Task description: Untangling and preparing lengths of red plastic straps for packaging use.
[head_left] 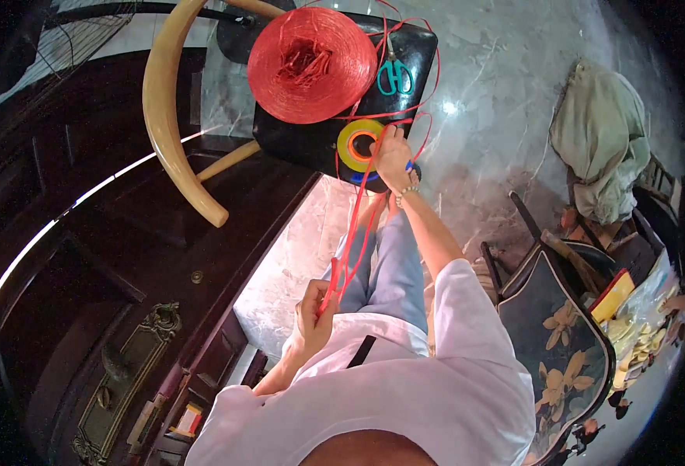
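Note:
Red plastic twine [355, 210] runs in loose strands between my two hands. My left hand [312, 314], close to my waist, is closed on a bunched end of it. Farther out, my right hand [393, 159] pinches the twine at the near edge of a black chair seat [422, 50]. Beside those fingers lies a yellow roll of tape [348, 144] with an orange core. A big red twine roll [342, 66] rests on the seat, with strands trailing from it to the right. Scissors with teal handles [396, 76] lie right of the roll.
A curved wooden armrest [159, 101] stands left of the seat. Dark panelled wood with an ornate metal handle plate [136, 365] fills the left. At right are a flower-patterned chair [536, 311], a grey-green cloth [600, 128] and clutter on the marble floor [498, 101].

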Demonstrator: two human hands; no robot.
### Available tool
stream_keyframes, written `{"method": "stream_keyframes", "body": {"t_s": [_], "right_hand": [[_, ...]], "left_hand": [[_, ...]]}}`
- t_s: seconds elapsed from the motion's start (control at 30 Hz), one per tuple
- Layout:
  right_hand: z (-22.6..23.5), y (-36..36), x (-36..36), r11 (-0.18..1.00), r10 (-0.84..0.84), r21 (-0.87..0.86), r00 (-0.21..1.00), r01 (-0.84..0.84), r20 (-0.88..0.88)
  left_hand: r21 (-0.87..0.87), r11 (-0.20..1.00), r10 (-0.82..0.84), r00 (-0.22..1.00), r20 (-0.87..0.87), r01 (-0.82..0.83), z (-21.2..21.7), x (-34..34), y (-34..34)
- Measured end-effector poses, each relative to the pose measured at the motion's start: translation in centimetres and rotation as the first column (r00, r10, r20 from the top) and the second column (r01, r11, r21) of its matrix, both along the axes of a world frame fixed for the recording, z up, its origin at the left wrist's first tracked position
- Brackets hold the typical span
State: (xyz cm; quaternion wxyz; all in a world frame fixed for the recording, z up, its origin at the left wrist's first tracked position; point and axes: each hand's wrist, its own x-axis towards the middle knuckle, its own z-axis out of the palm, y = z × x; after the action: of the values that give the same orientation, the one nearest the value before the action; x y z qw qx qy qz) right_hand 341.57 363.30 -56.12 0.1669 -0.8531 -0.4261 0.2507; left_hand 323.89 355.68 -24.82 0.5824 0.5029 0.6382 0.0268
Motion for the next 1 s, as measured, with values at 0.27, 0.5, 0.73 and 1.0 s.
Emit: {"method": "stream_keyframes", "body": {"t_s": [0.27,0.5,0.73,1.0], "right_hand": [[6.5,-3.6,-1.0,0.971,0.054,0.236,0.997,-0.038,-0.058],[22.3,-12.9,-10.0,0.877,0.481,0.445,0.346,-0.182,-0.805],[30.3,-15.5,-9.8,0.961,0.155,0.121,0.121,-0.249,-0.98],[29.7,-15.0,-7.1,0.688,0.697,0.404,0.395,-0.602,-0.598]], "left_hand": [[0.206,0.979,0.01,1.0,-0.018,-0.006,1.8,-1.2,0.3],[0.113,0.969,-0.217,0.976,-0.023,0.219,11.9,-0.8,1.5],[0.046,0.948,-0.318,0.931,0.18,0.315,20.0,-1.6,1.2],[0.08,0.989,-0.139,0.944,0.298,0.121,23.4,-2.8,-0.5]]}}
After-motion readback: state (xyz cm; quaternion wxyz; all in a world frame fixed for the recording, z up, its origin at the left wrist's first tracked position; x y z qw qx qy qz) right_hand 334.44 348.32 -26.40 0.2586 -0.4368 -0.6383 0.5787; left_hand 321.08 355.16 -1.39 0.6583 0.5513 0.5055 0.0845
